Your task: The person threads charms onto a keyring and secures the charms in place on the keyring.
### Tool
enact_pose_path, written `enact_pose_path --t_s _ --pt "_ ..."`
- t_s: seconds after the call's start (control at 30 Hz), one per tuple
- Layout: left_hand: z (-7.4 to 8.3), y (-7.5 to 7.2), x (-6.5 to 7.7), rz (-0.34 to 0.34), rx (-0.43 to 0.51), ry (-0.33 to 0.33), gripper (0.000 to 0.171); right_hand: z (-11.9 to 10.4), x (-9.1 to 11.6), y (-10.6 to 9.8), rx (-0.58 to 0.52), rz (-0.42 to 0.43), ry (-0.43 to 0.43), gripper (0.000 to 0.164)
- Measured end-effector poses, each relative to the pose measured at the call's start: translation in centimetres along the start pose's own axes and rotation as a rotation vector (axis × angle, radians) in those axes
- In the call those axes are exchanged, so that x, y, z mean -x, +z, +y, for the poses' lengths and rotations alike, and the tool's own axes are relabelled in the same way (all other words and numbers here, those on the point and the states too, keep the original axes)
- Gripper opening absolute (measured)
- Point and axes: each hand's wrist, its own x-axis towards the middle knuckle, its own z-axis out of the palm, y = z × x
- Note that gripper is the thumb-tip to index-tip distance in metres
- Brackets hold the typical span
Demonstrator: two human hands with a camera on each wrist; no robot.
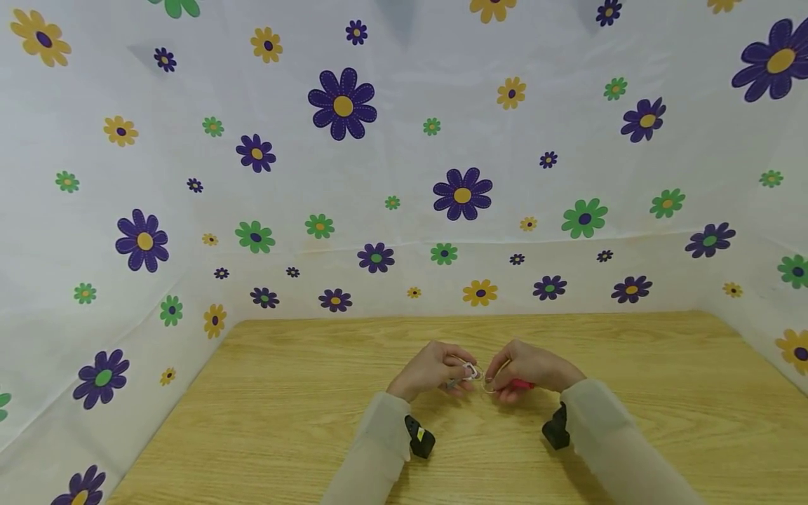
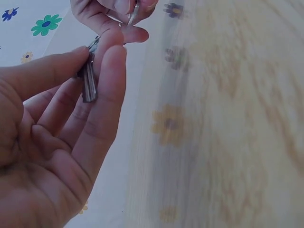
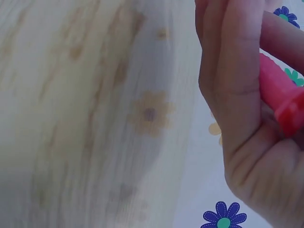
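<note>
My left hand (image 1: 432, 368) pinches a metal key (image 2: 89, 84) between thumb and fingers, its grooved blade pointing back toward the palm in the left wrist view. A small white piece (image 1: 470, 371) shows at the left fingertips in the head view; its kind is unclear. Close by, my right hand (image 1: 536, 366) pinches a thin metal ring (image 2: 133, 13) that spans the narrow gap between the hands. Against the right palm lies a pink object with a red end (image 3: 278, 88), partly covered by the fingers. Whether the key is on the ring cannot be seen.
Both hands are above a wood-grain table (image 1: 303, 393). White cloth with printed flowers (image 1: 391, 161) stands behind it and along both sides. A black wrist camera (image 1: 421, 438) sits below the left cuff, another black camera (image 1: 557, 428) below the right.
</note>
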Motion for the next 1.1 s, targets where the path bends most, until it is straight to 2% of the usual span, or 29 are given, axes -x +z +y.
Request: enact_pose_path --t_s 0.47,0.77,0.97,1.1 --pt "0.36 0.54 -0.25 -0.011 0.005 0.005 0.015 -0.18 -0.15 -0.24 -0.063 0.01 -0.013 0.023" --pt "0.27 0.74 -0.2 0.043 -0.03 -0.03 0.012 -0.45 0.02 0.04 -0.093 0.023 -0.028 0.022" --pt "-0.2 0.48 -0.13 0.058 -0.037 -0.037 0.012 -0.29 0.13 -0.18 -0.098 0.085 -0.02 0.023" --pt "-0.29 0.4 -0.03 0.051 -0.039 -0.04 0.013 -0.01 0.0 -0.23 -0.147 0.126 -0.029 0.026"
